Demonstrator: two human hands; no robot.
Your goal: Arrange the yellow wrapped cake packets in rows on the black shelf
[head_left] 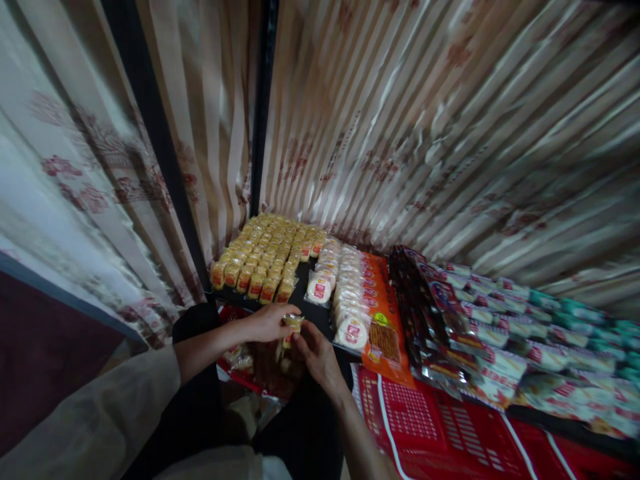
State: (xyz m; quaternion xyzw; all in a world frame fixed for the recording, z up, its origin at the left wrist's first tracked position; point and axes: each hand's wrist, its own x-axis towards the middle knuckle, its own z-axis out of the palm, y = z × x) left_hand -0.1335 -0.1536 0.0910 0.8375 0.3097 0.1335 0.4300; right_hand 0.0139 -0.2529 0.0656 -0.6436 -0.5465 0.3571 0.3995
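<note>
With our left hand (pixel 267 322) and right hand (pixel 315 353) both pinched shut on one small yellow wrapped snack packet (pixel 291 329) just before the black shelf (pixel 305 293), we should keep it level and align it with the yellow packet rows (pixel 267 253).

The yellow cake packets (pixel 267 257) lie far left on the shelf (pixel 305 293), the round wafer packs (pixel 345 293) right of them, the long wrapped packs (pixel 500 333) farther right. The basket (pixel 430 427) sits nearer, below the shelf's edge. Curtains (pixel 425 133) hang behind.
</note>
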